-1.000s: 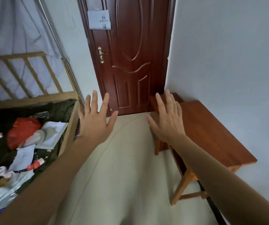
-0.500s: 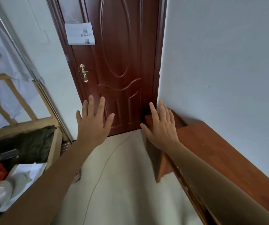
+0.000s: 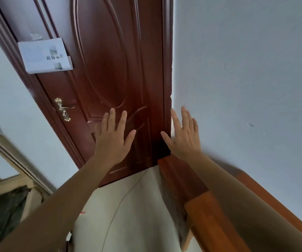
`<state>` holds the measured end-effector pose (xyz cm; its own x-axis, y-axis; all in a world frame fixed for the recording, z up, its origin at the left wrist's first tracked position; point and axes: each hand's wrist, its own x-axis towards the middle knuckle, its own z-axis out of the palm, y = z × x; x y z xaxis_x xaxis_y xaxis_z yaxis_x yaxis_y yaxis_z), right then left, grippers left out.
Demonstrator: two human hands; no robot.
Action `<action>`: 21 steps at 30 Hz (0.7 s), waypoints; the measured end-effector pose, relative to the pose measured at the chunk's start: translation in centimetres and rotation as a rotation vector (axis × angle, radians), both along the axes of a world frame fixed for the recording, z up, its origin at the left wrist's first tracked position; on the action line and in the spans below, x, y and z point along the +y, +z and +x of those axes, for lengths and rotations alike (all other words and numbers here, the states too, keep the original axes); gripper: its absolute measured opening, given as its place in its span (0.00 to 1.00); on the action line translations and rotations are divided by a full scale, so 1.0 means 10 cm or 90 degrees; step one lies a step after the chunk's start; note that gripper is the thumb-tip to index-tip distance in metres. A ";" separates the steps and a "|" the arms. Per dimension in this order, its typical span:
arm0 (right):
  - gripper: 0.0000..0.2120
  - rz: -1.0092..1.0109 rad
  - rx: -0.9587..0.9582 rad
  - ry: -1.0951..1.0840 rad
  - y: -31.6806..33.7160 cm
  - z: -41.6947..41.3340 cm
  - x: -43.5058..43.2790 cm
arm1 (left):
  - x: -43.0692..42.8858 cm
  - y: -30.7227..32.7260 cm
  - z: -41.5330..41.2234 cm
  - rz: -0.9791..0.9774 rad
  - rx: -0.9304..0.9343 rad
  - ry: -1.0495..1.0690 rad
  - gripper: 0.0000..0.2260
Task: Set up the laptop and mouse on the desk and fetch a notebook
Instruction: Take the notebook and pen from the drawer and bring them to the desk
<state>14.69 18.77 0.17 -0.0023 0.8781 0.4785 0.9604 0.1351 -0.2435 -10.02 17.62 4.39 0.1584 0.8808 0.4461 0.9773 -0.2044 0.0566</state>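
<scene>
Reddish-brown wooden bench (image 3: 210, 224), one only, runs along the pale wall (image 3: 246, 70) on the right. Two bare hands, left hand (image 3: 113, 140) and right hand (image 3: 184, 139), hover with fingers spread, each grip wide open and empty, before one dark-red panelled door (image 3: 110, 70).

At twelve o'clock a closed dark red-brown panelled wooden door (image 3: 110, 79) blocks the way ahead, its brass lever handle (image 3: 63, 110) jutting out at ten o'clock. A plain pale grey wall (image 3: 246, 79) shuts off everything from one to three o'clock, and a reddish-brown wooden desk (image 3: 210, 215) runs along its foot at four o'clock. A light wooden bed frame (image 3: 4, 184) stands at eight o'clock. Between desk and bed frame, the pale beige floor (image 3: 137, 206) leaves an open lane at six o'clock.
</scene>
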 end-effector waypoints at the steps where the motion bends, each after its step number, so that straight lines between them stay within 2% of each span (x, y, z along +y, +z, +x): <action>1: 0.38 0.002 0.003 -0.009 0.01 0.04 0.18 | 0.19 0.01 0.03 -0.002 -0.009 -0.002 0.31; 5: 0.37 -0.001 -0.019 -0.034 0.00 0.16 0.75 | 0.87 -0.04 0.12 -0.008 -0.010 -0.030 0.31; 11: 0.37 -0.025 -0.002 -0.144 -0.29 0.40 1.36 | 2.08 -0.34 0.40 -0.053 0.019 -0.139 0.31; 15: 0.38 -0.071 0.014 -0.288 -0.65 0.59 1.71 | 2.98 -0.67 0.70 -0.100 0.050 -0.262 0.31; 21: 0.40 -0.170 0.078 -0.520 -1.00 0.52 1.79 | 3.84 -1.11 1.06 -0.198 0.104 -0.440 0.31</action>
<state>19.89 36.71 -9.85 0.7159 0.6655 0.2112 0.6967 -0.6615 -0.2774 0.57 56.01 -6.76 0.7605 0.6385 0.1184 0.6341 -0.7694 0.0769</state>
